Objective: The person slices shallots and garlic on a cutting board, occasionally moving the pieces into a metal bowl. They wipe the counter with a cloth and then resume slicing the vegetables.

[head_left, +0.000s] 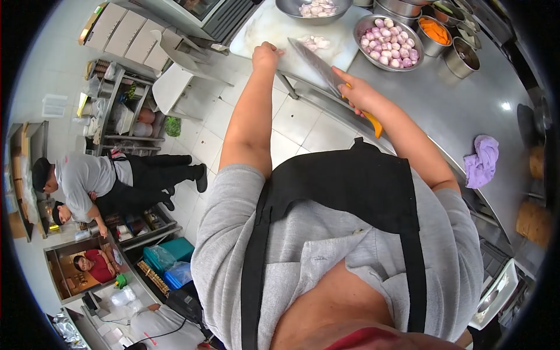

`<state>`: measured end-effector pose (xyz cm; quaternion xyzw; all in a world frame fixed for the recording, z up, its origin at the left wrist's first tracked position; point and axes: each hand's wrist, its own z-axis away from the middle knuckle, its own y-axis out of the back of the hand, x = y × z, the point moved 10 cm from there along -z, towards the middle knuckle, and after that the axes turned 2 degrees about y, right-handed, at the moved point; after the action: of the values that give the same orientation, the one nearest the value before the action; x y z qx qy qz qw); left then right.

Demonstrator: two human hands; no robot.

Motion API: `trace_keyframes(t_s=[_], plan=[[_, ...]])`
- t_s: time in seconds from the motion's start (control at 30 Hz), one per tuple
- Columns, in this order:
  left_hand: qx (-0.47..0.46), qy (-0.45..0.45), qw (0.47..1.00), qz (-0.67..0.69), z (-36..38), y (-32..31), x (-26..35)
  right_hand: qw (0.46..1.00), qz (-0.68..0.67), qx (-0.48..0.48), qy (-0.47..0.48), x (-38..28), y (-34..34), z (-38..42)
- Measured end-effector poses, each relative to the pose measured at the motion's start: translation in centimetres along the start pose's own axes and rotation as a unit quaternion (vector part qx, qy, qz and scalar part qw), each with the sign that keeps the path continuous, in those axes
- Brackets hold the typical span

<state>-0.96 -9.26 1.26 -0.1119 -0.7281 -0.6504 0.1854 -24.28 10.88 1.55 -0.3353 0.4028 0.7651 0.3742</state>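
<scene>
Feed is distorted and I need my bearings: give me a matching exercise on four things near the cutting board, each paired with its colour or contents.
1. knife handle
2. cloth
3. bowl right of board
4. small container

a. purple
b. orange carrot pieces
c. yellow-orange
d. pinkish peeled bulbs

Pairs: 1-c, 2-a, 3-d, 4-b. The right hand grips the knife; the left hand rests on the board.

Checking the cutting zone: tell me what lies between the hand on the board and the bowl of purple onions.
In the head view, between the left hand and the bowl lie the knife blade and a small pile of peeled pieces on the white board.
</scene>
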Motion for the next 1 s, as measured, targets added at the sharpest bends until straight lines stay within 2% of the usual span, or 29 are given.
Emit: trace_keyframes(t_s=[0.03, 0.07, 0.13, 0.17, 0.23, 0.3, 0.33, 0.37, 0.4, 0.47, 0.5, 0.57, 0.6, 0.67, 0.8, 0.9, 0.97, 1.0], plan=[[0.0, -0.001, 1.0, 0.002, -0.2, -0.3, 0.1, 0.998, 0.038, 0.041, 0.023, -0.1, 0.9, -0.1], [0.014, -0.026, 0.999, 0.016, -0.2, -0.3, 0.7, 0.998, 0.039, 0.042, 0.023, 0.8, 1.0, -0.7], [0.028, -0.051, 0.998, 0.03, -0.7, -0.9, 1.4, 0.948, 0.186, 0.17, 0.196, -2.6, 2.6, 0.2], [0.022, -0.074, 0.994, 0.079, -1.0, -1.4, 2.1, 0.947, 0.187, 0.171, 0.196, -2.4, 2.9, 0.2], [0.019, -0.099, 0.987, 0.127, -0.6, -1.1, 3.8, 0.956, 0.244, 0.131, 0.099, -3.4, 2.9, 1.5], [-0.03, -0.039, 0.973, 0.226, 0.7, -0.8, 4.5, 0.946, 0.269, 0.149, 0.104, -3.1, 2.9, 1.2], [-0.024, -0.039, 0.973, 0.226, 1.9, 0.1, 5.4, 0.936, 0.292, 0.166, 0.108, -3.3, 3.1, 1.1], [0.084, -0.109, 0.981, 0.141, 3.9, 3.2, 7.4, 0.935, 0.293, 0.166, 0.113, -3.5, 3.2, 1.1], [0.189, -0.174, 0.965, 0.051, 6.2, 5.6, 9.4, 0.93, 0.308, 0.166, 0.112, -3.7, 3.1, 1.1], [0.182, -0.36, 0.915, -0.011, 9.6, 4.6, 13.1, 0.925, 0.323, 0.162, 0.117, -4.0, 2.9, 1.1], [0.186, -0.355, 0.916, -0.016, 10.7, 4.7, 13.3, 0.92, 0.33, 0.169, 0.128, -4.3, 2.9, 1.1], [0.126, -0.45, 0.881, -0.079, 13.5, 3.4, 15.1, 0.914, 0.337, 0.172, 0.146, -4.7, 2.7, 1.3], [0.13, -0.445, 0.882, -0.082, 13.1, 3.4, 14.7, 0.909, 0.344, 0.176, 0.155, -5.1, 2.8, 1.7], [0.072, -0.424, 0.899, -0.081, 11.6, 2.1, 13.8, 0.902, 0.354, 0.181, 0.168, -5.2, 3.3, 2.4], [0.072, -0.441, 0.89, -0.084, 10.6, 1.6, 13.7, 0.896, 0.36, 0.187, 0.181, -4.0, 4.6, 5.1], [0.085, -0.408, 0.905, -0.091, 7.9, 0.1, 12.0, 0.9, 0.341, 0.192, 0.191, -2.5, 6.2, 8.2], [0.06, -0.339, 0.937, -0.056, 5.5, -0.4, 9.8, 0.901, 0.329, 0.193, 0.206, -1.4, 6.8, 10.0], [0.067, -0.334, 0.938, -0.057, 5.2, -0.8, 9.4, 0.912, 0.31, 0.191, 0.19, -0.5, 7.2, 10.5]])
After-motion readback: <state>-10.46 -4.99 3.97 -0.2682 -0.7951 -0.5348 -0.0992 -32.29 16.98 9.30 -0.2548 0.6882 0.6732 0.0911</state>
